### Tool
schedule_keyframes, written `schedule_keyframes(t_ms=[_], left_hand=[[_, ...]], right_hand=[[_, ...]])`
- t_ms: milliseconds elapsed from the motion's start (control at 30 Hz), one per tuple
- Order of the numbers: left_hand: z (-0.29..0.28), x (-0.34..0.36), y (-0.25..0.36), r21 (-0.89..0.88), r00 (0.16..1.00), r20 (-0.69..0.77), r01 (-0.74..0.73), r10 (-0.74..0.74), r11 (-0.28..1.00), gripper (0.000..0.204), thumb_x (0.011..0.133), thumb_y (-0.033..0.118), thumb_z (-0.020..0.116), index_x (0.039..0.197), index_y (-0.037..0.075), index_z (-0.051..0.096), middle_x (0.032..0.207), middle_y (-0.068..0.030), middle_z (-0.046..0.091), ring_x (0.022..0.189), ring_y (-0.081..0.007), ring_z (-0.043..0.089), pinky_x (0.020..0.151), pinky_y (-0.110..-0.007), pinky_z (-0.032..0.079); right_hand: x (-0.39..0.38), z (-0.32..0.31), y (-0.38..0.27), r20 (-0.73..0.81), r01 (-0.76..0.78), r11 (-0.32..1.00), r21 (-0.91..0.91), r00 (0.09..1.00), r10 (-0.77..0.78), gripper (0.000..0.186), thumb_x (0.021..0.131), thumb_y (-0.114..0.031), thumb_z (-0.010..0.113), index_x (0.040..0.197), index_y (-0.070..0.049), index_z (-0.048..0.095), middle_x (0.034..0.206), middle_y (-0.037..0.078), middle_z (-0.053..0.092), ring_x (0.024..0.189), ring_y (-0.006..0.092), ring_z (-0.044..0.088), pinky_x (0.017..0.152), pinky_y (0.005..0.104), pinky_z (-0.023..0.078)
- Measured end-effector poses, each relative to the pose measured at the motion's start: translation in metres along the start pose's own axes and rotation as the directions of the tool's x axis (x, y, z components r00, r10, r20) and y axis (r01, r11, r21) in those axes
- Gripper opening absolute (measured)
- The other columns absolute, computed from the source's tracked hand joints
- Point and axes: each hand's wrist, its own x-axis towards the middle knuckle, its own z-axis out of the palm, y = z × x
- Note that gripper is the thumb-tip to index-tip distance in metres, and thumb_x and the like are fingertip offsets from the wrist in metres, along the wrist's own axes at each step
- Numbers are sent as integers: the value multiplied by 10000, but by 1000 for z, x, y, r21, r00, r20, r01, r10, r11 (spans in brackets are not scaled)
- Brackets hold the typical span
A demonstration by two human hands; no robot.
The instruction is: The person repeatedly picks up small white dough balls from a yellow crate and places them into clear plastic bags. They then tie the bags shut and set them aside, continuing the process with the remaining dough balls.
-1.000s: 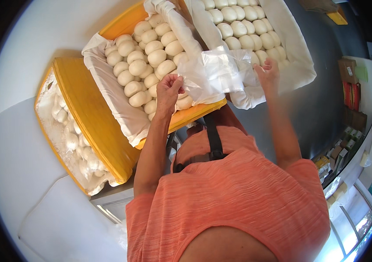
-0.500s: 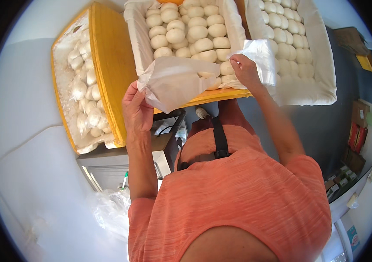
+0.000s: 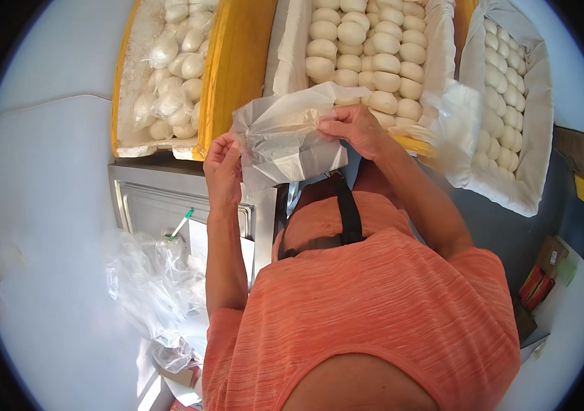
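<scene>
Between my two hands a thin, clear plastic bag (image 3: pixel 288 140) is stretched out, crinkled and empty-looking. My left hand (image 3: pixel 223 168) pinches its left edge. My right hand (image 3: pixel 359 131) is closed on its right side, fingertips pressed together on the film. Just beyond the bag stands a box lined with white cloth (image 3: pixel 293 51), filled with rows of round white steamed buns (image 3: pixel 386 63). The bag covers part of the box's near end. Close to my right wrist, a bundle of clear plastic bags (image 3: pixel 458 113) lies over the box's edge.
On the left, a yellow-sided foam box (image 3: pixel 237 61) holds bagged buns (image 3: pixel 172 103). Another cloth-lined box (image 3: pixel 535 137) of buns stands at right. Below the foam box is a metal cabinet (image 3: pixel 162 188), with a green-and-white pen (image 3: pixel 182 222) and loose plastic bags (image 3: pixel 148 288) nearer me.
My right hand has left the bundle of bags and taken hold of the bag's right side. The bag is drawn nearer my body, and the view has swung left.
</scene>
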Motion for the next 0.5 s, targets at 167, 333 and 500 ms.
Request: schedule_keyframes(t_ms=[167, 333, 500], left_hand=[[28, -16, -7, 416, 924, 164, -381, 344, 826, 120, 839, 117, 669, 903, 34, 609, 872, -13, 592, 744, -85, 545, 672, -221, 448], [68, -12, -20, 399, 855, 518, -236, -5, 886, 77, 840, 56, 628, 885, -6, 623, 930, -4, 603, 819, -67, 543, 728, -219, 434], [66, 6, -36, 292, 912, 396, -12, -110, 956, 55, 829, 52, 625, 824, -2, 629, 864, 12, 600, 737, -56, 500, 689, -211, 418]], right_hand=[[-19, 25, -15, -140, 29, 957, -288, 987, -72, 233, 796, -160, 737, 908, 25, 653, 769, -1, 630, 690, 57, 542, 627, 209, 444], [-34, 35, -9, -50, 177, 832, -525, 970, -238, 222, 739, -141, 761, 861, -3, 638, 749, -7, 599, 683, 47, 503, 602, 218, 435], [-37, -16, 7, -569, 327, 933, 149, 800, -190, 128, 760, -51, 694, 733, -36, 570, 677, 4, 567, 601, 57, 516, 522, 226, 422]])
